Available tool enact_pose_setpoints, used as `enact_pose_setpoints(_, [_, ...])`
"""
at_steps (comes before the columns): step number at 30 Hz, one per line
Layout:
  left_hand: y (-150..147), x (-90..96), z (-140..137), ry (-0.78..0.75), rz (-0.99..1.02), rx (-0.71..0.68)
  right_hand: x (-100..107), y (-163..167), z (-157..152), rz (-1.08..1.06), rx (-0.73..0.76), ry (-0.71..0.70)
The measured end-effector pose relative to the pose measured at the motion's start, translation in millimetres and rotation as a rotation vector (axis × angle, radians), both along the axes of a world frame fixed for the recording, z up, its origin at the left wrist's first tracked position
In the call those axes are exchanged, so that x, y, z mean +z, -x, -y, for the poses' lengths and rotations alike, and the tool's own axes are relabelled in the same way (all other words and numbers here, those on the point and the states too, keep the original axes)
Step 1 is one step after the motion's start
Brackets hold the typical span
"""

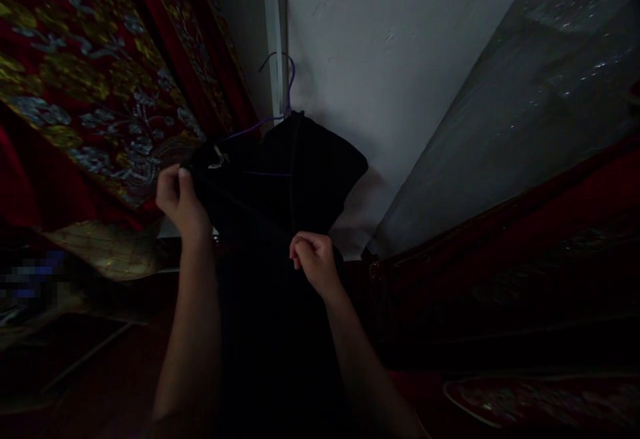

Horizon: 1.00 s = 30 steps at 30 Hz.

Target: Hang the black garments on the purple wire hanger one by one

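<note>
A black garment (325, 165) hangs on a thin purple wire hanger (291, 82), whose hook curves up in front of a pale vertical strip. The hanger's lower bar shows through the open neck, and a whitish tag (220, 157) lies near the left shoulder. My left hand (181, 202) pinches the garment's edge at that shoulder. Lower down, my right hand (315, 259) is closed on the cloth at the front of the neckline. The garment's lower part is lost in shadow.
Red cloth with gold and silver embroidery (80, 72) hangs at the left. Clear plastic sheeting (510, 132) covers something on the right, above dark red fabric (550, 205). A pale wall (390, 32) stands behind. An embroidered red piece (540, 399) lies at lower right.
</note>
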<state>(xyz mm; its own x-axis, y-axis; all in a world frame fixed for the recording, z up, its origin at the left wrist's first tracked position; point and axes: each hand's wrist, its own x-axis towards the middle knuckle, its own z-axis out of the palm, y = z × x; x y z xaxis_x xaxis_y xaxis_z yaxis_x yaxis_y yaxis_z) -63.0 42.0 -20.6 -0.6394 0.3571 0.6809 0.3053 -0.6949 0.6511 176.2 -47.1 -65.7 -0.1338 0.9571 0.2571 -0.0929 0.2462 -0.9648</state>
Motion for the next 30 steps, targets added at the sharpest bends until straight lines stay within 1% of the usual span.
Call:
enact_pose_setpoints(1, [6,7.3,-8,0.004,-0.191,0.042,1,-2,-1,0.004,-0.005,-0.005])
enact_pose_setpoints(2, [13,14.1,-17,0.015,-0.341,0.039,2,-3,-2,0.011,0.002,-0.008])
enact_pose_setpoints(4, [26,23.3,-38,0.071,-0.504,-0.05,3,0,-5,0.032,0.037,-0.01])
enact_pose_setpoints(6, [34,24.7,-57,0.125,-0.546,-0.131,3,8,-8,0.062,0.09,-0.018])
enact_pose_setpoints(9, [36,16.2,-74,0.183,-0.555,-0.192,1,17,-11,0.08,0.135,-0.039])
enact_pose_setpoints(11, [33,9.7,-75,0.194,-0.58,-0.205,-3,17,-12,0.075,0.124,-0.04])
enact_pose_setpoints(13, [29,7.0,-74,0.189,-0.605,-0.214,-6,11,-12,0.069,0.103,-0.034])
enact_pose_setpoints(16, [23,12.0,-75,0.197,-0.609,-0.268,-6,1,-11,0.063,0.076,-0.027])
enact_pose_setpoints(18, [21,18.5,-81,0.257,-0.57,-0.362,-5,-4,-11,0.062,0.055,-0.034])
enact_pose_setpoints(20, [20,23.7,-86,0.366,-0.49,-0.504,-3,-7,-11,0.061,0.034,-0.039])
enact_pose_setpoints(22, [21,25.1,-86,0.441,-0.395,-0.607,-2,-8,-12,0.055,0.009,-0.033])
enact_pose_setpoints(23, [21,24.0,-83,0.438,-0.345,-0.613,-2,-8,-12,0.051,-0.001,-0.026])
enact_pose_setpoints(25, [20,18.1,-73,0.363,-0.218,-0.549,-3,-5,-13,0.043,-0.011,-0.014])
enact_pose_setpoints(27, [17,8.5,-60,0.264,-0.02,-0.469,-4,0,-14,0.037,0.0,-0.01])
enact_pose_setpoints(28, [15,2.5,-54,0.225,0.095,-0.454,-5,3,-14,0.035,0.014,-0.009])
enact_pose_setpoints(30, [11,-11.5,-41,0.188,0.32,-0.493,-7,10,-14,0.03,0.051,-0.009])
